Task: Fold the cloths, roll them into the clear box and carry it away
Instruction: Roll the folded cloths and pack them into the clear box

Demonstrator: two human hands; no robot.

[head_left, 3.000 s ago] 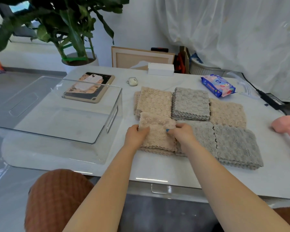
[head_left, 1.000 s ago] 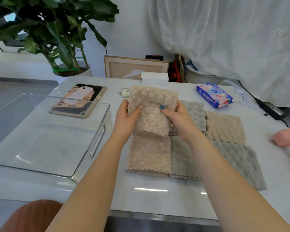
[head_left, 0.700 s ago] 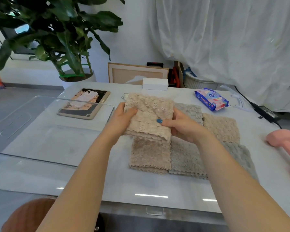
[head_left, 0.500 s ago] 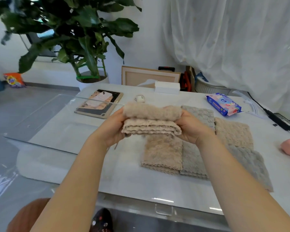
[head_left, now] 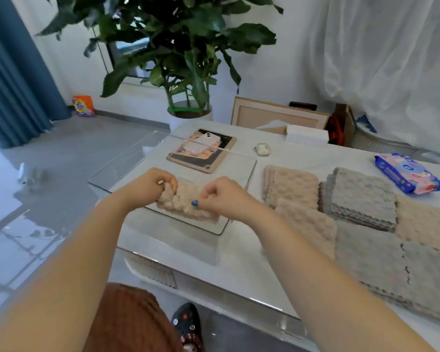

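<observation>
Potted plant [head_left: 186, 54], tablet [head_left: 203, 165], wipes pack [head_left: 408, 174], white box [head_left: 306, 134]

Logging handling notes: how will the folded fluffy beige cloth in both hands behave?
Probably floppy: the fluffy beige cloth bends between the left hand and right hand. Likely light, since pinches alone hold it. Nubby pile should resist slipping.

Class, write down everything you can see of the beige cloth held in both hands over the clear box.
The beige cloth is a fluffy, bobbled fabric, bunched into a thick bundle lying roughly level. The left hand pinches its left end and the right hand its right end. It hangs over the clear box near its front rim; whether it touches the box floor cannot be told.
</observation>
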